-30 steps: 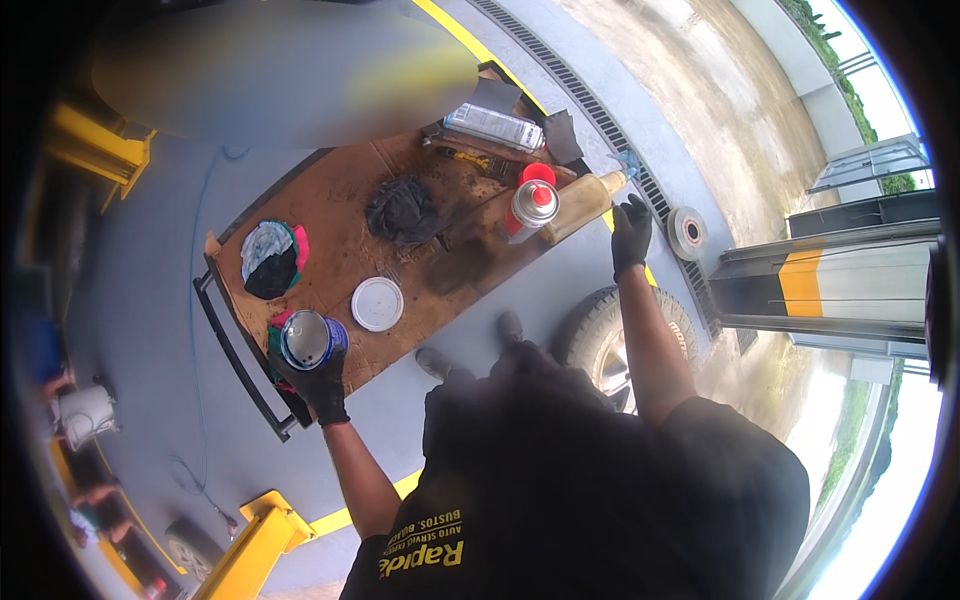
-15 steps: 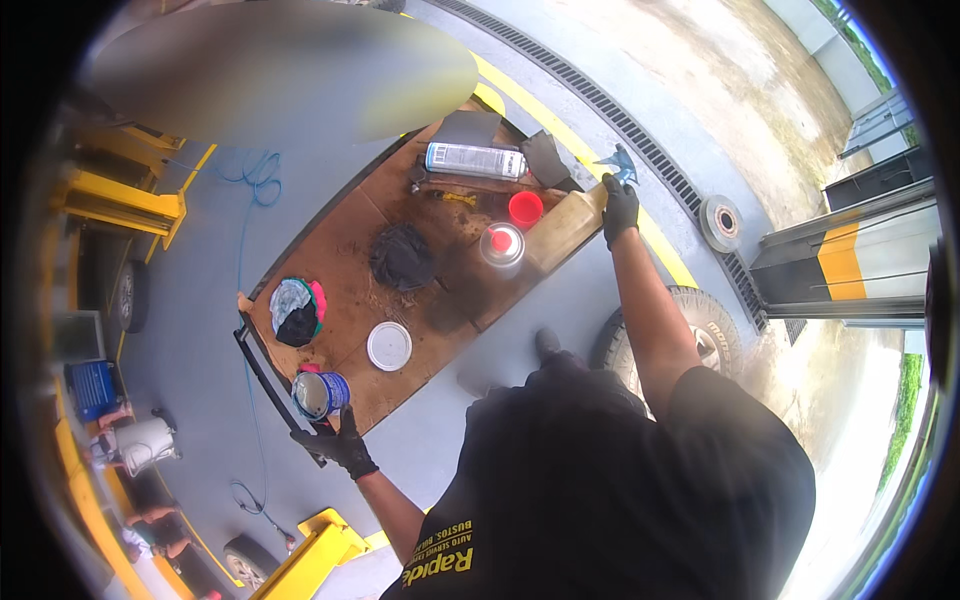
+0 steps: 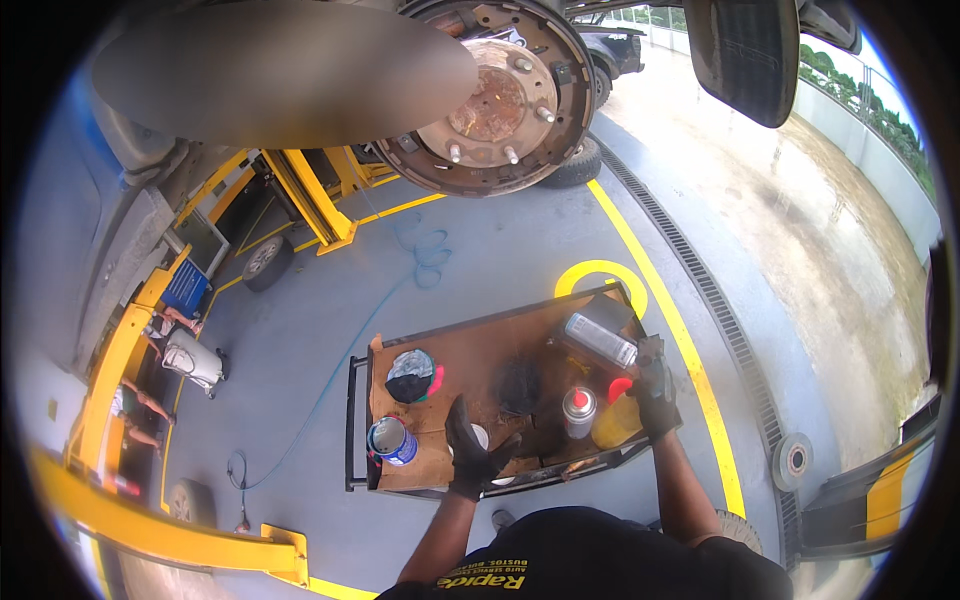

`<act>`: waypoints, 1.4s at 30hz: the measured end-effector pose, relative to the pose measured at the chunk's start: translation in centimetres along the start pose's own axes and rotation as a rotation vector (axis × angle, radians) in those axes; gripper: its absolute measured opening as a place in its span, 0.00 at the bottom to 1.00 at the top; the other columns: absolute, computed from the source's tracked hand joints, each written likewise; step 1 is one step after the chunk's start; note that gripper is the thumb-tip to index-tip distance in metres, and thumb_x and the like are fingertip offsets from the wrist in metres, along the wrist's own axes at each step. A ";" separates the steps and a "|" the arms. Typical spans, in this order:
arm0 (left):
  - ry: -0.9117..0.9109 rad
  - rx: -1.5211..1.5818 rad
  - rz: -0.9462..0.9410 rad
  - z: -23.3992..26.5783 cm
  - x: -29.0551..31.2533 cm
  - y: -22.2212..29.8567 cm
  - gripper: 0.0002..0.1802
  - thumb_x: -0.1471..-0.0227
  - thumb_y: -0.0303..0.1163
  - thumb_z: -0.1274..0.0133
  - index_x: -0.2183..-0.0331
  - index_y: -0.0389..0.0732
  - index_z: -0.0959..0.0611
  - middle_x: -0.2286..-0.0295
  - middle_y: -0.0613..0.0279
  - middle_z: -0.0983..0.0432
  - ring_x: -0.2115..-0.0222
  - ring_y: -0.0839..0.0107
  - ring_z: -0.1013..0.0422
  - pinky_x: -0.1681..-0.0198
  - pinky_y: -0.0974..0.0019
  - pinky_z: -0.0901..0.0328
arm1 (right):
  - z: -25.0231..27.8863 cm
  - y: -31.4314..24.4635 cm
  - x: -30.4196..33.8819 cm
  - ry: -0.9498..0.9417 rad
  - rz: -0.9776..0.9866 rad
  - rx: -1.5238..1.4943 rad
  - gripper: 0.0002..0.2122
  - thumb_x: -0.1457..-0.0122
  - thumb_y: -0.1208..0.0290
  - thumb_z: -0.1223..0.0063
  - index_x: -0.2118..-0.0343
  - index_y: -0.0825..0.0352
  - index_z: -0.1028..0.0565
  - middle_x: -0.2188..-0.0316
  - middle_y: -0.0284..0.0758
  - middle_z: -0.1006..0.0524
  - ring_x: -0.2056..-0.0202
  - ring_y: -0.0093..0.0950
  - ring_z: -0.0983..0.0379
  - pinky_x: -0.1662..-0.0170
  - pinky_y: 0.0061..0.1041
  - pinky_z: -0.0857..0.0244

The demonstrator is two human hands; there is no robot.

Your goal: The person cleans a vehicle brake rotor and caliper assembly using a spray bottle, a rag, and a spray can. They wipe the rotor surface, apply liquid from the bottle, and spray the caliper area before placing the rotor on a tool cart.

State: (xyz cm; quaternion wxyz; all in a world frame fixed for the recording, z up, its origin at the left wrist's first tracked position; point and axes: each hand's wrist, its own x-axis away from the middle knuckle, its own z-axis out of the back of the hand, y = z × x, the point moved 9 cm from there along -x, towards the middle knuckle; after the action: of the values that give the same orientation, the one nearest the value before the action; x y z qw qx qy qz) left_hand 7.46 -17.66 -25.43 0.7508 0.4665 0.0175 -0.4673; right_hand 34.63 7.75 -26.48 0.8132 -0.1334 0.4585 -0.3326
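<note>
My right hand (image 3: 657, 398), in a black glove, is closed around the upper part of a yellowish spray bottle (image 3: 614, 424) at the right end of a cart (image 3: 400, 484). The glove hides most of the bottle's neck. Fingers spread, my gloved left hand (image 3: 477, 452) is over a round white lid (image 3: 480, 437) and partly covers it. Close to the bottle are a red cup-like piece (image 3: 620, 386), a spray can with a red top (image 3: 579, 412) and a larger aerosol can (image 3: 600, 340). An open blue tin (image 3: 393, 442) stands left of my left hand.
A bundle of rags (image 3: 411, 376) and a dark crumpled cloth (image 3: 517, 387) lie on the cardboard-lined cart. Above the far side hangs a wheel hub (image 3: 497, 105) with bare studs. A blue hose (image 3: 340, 355) crosses the floor; a yellow lift arm (image 3: 170, 525) extends at lower left.
The view has tilted up, bringing the wheel hub in. My left hand has moved from beside the blue tin to the lid. My right hand has brought the spray bottle lower, closer to the cans.
</note>
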 end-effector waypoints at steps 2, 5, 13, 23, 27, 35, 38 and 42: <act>-0.074 0.229 -0.145 -2.7 -1.7 4.4 0.64 0.62 0.56 0.29 0.37 0.32 0.45 0.40 0.41 0.45 0.38 0.47 0.46 0.37 0.47 0.48 | 0.7 2.0 0.0 0.110 0.053 0.017 0.23 0.41 0.74 0.50 0.42 0.69 0.33 0.48 0.44 0.28 0.49 0.36 0.28 0.48 0.31 0.31; -0.050 0.439 -0.457 -3.2 -2.6 10.6 0.60 0.60 0.51 0.29 0.37 0.33 0.44 0.42 0.43 0.40 0.42 0.49 0.38 0.40 0.51 0.41 | 2.5 2.6 -3.0 0.073 -0.246 -0.488 0.20 0.46 0.75 0.44 0.48 0.69 0.26 0.46 0.50 0.28 0.47 0.43 0.27 0.47 0.36 0.31; -0.628 0.932 -0.347 -7.7 -8.3 24.9 0.56 0.60 0.40 0.27 0.37 0.38 0.44 0.41 0.48 0.43 0.40 0.61 0.43 0.39 0.53 0.41 | 14.7 -22.2 -22.0 -0.098 -0.005 -0.678 0.29 0.45 0.85 0.50 0.37 0.68 0.35 0.56 0.38 0.24 0.64 0.24 0.24 0.72 0.21 0.28; -0.304 1.399 -0.293 1.3 -17.5 32.2 0.41 0.61 0.36 0.29 0.49 0.35 0.33 0.59 0.57 0.26 0.59 0.67 0.27 0.55 0.64 0.30 | 16.4 -34.8 -37.3 -0.175 0.181 -0.037 0.13 0.40 0.67 0.46 0.56 0.67 0.20 0.68 0.38 0.19 0.67 0.28 0.22 0.61 0.29 0.29; -0.368 1.414 -0.306 4.3 -18.4 30.6 0.40 0.61 0.36 0.29 0.50 0.33 0.32 0.59 0.56 0.25 0.59 0.68 0.27 0.55 0.64 0.29 | 13.6 -36.9 -36.5 -0.243 -0.192 -0.348 0.09 0.39 0.73 0.47 0.57 0.66 0.20 0.72 0.38 0.20 0.73 0.29 0.22 0.64 0.29 0.25; -0.411 1.486 -0.365 6.5 -18.5 31.3 0.39 0.62 0.34 0.29 0.51 0.33 0.32 0.60 0.56 0.26 0.61 0.68 0.26 0.56 0.64 0.29 | 16.0 -40.2 -39.1 -0.161 0.437 0.227 0.08 0.42 0.71 0.45 0.61 0.62 0.18 0.70 0.40 0.19 0.71 0.34 0.21 0.64 0.32 0.27; -0.486 1.579 -0.353 6.5 -18.3 32.5 0.40 0.62 0.34 0.28 0.52 0.33 0.32 0.60 0.56 0.26 0.62 0.68 0.26 0.57 0.65 0.29 | 16.7 -41.5 -37.9 -0.105 0.797 0.489 0.08 0.42 0.68 0.44 0.63 0.64 0.19 0.73 0.41 0.21 0.72 0.34 0.22 0.66 0.32 0.28; -0.385 1.442 -0.336 6.2 -18.9 30.6 0.41 0.63 0.35 0.28 0.51 0.32 0.33 0.60 0.56 0.25 0.61 0.68 0.26 0.57 0.64 0.29 | 15.7 -41.4 -38.0 -0.157 0.408 0.062 0.09 0.41 0.66 0.43 0.65 0.67 0.20 0.76 0.40 0.22 0.73 0.32 0.23 0.69 0.31 0.29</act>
State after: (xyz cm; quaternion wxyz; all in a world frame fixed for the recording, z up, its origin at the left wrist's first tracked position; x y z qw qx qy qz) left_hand 16.27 -5.19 7.77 0.1691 0.7424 -0.3525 -0.5440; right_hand 16.78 0.77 28.67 0.9006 -0.0381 0.4008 -0.1636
